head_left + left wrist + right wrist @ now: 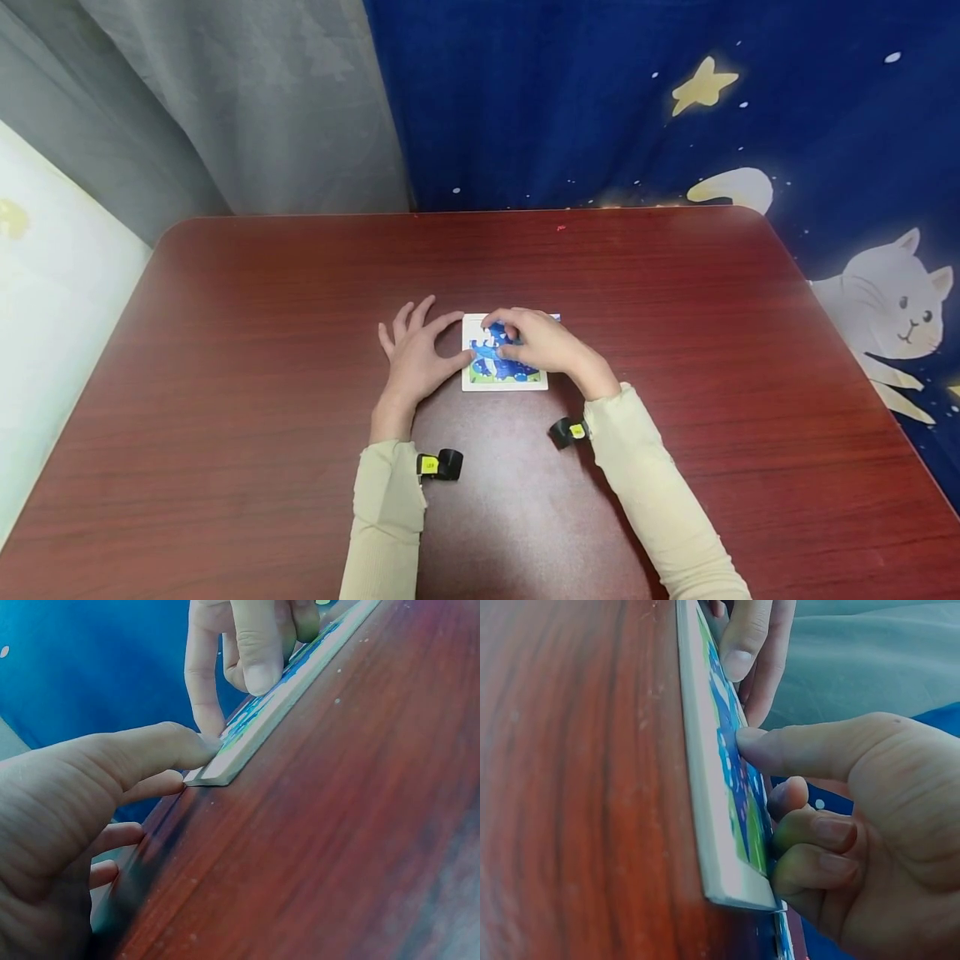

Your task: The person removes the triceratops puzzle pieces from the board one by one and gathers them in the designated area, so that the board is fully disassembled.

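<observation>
A flat picture puzzle [506, 386] with a white frame and a blue cartoon animal lies on the table. My left hand [420, 354] is at its left side, fingers spread; the thumb rests on the face and the index fingertip touches the upper left corner. From above, my right hand [543, 340] reaches over the upper right part. In the right wrist view its thumb touches the picture [742, 802] while several other fingers curl by the far edge. The index fingertip comes down near the left end. Whether a piece is pinched there is hidden.
The puzzle lies on a reddish-brown wooden table [262, 375]. A blue edge [556, 317] of something shows past the puzzle's upper right corner. A tiny red scrap [561, 227] lies near the far edge. Grey and blue curtains [525, 100] hang behind.
</observation>
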Demonstrator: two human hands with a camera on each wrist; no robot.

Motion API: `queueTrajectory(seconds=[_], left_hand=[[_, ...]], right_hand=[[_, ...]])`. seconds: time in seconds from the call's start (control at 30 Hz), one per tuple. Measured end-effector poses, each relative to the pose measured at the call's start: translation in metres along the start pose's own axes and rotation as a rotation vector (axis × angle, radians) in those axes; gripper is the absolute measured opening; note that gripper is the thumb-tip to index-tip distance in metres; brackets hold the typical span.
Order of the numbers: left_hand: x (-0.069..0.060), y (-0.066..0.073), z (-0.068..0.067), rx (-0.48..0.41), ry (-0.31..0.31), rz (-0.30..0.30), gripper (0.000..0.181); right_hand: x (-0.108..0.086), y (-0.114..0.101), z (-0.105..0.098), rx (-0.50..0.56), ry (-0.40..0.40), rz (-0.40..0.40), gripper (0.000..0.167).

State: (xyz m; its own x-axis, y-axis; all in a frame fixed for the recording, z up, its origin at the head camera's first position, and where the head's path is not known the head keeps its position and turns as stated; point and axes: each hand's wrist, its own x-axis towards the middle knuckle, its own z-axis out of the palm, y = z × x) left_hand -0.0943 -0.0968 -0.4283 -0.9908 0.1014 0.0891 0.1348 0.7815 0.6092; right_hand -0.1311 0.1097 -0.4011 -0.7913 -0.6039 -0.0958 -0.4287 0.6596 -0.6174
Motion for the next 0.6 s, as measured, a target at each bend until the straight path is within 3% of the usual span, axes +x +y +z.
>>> queueTrajectory(seconds=[0.6], left_hand=[[0.0004,0.0001,-0.0006,0.000,-0.012,-0.005,0.057]], right_hand=[[0.0002,-0.0012,-0.0005,0.025,0.004,0.008,0.035]])
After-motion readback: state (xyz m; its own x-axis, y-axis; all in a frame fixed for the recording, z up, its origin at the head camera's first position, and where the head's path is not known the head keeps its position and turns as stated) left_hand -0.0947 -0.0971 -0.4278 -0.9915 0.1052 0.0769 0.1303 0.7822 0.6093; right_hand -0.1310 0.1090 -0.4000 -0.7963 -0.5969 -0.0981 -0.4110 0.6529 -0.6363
